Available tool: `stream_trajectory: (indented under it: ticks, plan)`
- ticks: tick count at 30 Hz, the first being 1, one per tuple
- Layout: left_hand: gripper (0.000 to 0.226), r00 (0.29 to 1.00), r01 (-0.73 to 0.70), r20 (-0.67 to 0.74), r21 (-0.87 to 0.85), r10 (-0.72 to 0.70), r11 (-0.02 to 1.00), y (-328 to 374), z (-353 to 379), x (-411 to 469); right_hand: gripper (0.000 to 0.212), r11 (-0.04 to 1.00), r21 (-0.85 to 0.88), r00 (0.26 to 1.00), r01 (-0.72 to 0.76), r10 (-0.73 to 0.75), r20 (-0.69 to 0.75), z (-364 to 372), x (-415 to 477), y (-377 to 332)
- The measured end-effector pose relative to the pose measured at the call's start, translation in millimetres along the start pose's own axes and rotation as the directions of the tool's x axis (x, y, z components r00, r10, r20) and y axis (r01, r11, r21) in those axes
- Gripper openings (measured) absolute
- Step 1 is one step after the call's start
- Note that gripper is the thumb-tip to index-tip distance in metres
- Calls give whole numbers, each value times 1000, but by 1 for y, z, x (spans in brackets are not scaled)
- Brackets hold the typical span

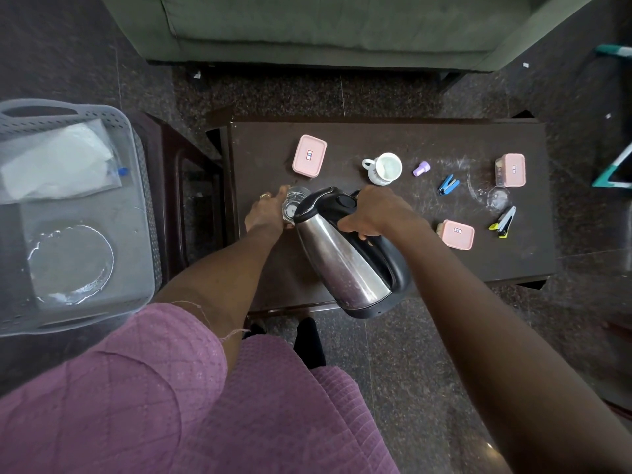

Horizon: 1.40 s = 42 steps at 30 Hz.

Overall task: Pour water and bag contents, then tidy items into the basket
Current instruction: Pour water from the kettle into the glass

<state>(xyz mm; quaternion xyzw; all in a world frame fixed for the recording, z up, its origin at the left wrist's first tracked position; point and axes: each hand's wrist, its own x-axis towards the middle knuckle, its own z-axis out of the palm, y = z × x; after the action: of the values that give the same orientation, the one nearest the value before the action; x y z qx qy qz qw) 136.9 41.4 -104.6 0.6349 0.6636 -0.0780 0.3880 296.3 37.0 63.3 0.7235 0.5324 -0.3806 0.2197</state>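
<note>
Right now my right hand (pixel 372 213) is wrapped tight round the black handle of the steel kettle (pixel 338 265). The kettle's tipped over, spout end right up against the glass (pixel 293 203). Can't tell from this angle if water's actually coming out. My left hand (pixel 265 213) has its fingers curled round that glass, holding it at the left edge of the table (pixel 393 261).

Near the far edge there's a pink box (pixel 309 155) and a white mug (pixel 384 168). Over by the right edge sit a second pink box (pixel 511 170) and a third pink box (pixel 457 234), with a blue stapler (pixel 448 184) close by.

The grey basket (pixel 44 112) sits just off the table's left edge, with a bag (pixel 58 165) of white stuff and a clear plate (pixel 70 265) lying in it.
</note>
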Motion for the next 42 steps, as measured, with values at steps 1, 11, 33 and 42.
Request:
stream_trajectory:
  ticks: [1,11,33,42]
  plan:
    - [59,1000,0,0,1,0,1000,0,0,0,20,1000,-2,1000,1,-1,-2,0,0,-1]
    - [65,1000,15,25,-6,-15,1000,1,-3,-1,18,1000,-18,1000,-3,3,-5,1,-1,-3]
    - [71,998,30,65,-67,-26,997,4,-13,-8,26,999,-46,998,-20,17,-65,-13,-17,-3]
    - [63,998,46,41,-47,-44,998,3,-10,-7,27,996,-66,998,-58,57,-19,-18,-20,-5]
